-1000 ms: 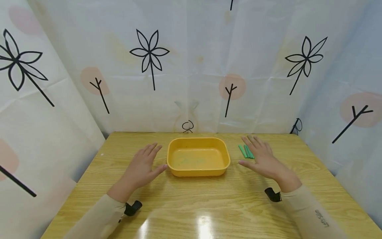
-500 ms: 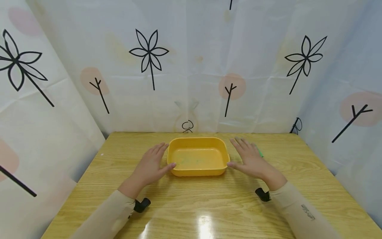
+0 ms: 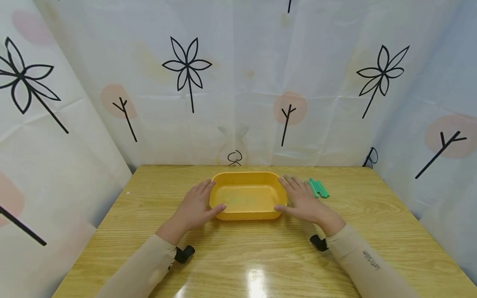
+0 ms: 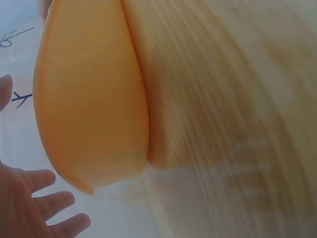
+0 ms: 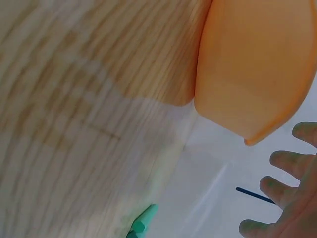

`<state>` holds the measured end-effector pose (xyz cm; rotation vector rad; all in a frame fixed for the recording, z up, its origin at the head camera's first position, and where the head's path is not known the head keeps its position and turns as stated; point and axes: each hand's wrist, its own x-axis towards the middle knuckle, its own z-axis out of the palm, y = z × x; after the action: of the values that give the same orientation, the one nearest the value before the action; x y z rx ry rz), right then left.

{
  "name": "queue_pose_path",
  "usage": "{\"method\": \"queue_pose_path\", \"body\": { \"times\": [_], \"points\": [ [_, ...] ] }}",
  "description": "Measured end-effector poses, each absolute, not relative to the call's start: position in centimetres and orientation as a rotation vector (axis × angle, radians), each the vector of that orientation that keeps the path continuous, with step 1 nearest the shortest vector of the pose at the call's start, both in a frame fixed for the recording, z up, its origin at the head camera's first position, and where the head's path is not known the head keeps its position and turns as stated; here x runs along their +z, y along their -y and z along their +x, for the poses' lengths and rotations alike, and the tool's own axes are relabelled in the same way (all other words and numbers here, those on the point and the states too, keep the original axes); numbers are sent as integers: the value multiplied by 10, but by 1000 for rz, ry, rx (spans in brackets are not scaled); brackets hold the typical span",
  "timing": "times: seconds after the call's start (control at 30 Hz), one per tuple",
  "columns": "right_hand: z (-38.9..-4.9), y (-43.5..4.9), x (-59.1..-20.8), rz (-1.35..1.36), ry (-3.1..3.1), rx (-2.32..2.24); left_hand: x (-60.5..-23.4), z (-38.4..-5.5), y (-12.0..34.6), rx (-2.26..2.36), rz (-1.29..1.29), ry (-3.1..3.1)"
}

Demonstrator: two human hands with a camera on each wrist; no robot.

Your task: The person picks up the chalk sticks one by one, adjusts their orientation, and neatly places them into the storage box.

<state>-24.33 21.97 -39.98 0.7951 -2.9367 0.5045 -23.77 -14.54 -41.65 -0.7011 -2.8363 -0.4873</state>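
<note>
A yellow rectangular plastic basin [image 3: 246, 216] with rounded corners sits on the table, nothing visible inside it. At its left end is my left hand [image 3: 195, 207], fingers extended by the rim and thumb over the front left corner. My right hand [image 3: 303, 203] is at the opposite end, fingertips and thumb overlapping the rim in the head view. In the left wrist view the spread fingers [image 4: 52, 204] are just outside the basin wall [image 4: 94, 99]. The right wrist view likewise has straight, parted fingers [image 5: 285, 163] beside the basin [image 5: 252, 64].
Several slim green sticks [image 3: 318, 188] lie side by side on the wooden table [image 3: 238, 256], just right of my right hand. A pale printed cloth [image 3: 238, 82] hangs behind the table and along both sides. Near the back right corner is a dark thin cord [image 3: 369, 157].
Both hands have moved inward to the basin's two ends, the right one travelling farther left. The green sticks, earlier partly covered by the right hand, are uncovered now. The basin stays in place.
</note>
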Motion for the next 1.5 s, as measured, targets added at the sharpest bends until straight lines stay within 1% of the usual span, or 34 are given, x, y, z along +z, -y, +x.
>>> {"method": "queue_pose_path", "body": {
  "times": [0.6,1.5],
  "points": [
    [-244,-214,-406,822,2996,505,-425,-239,143,-483,-689,2910],
    [-249,-220,-407,798,3029,541,-423,-239,145,-484,-646,2961]
  ]
}}
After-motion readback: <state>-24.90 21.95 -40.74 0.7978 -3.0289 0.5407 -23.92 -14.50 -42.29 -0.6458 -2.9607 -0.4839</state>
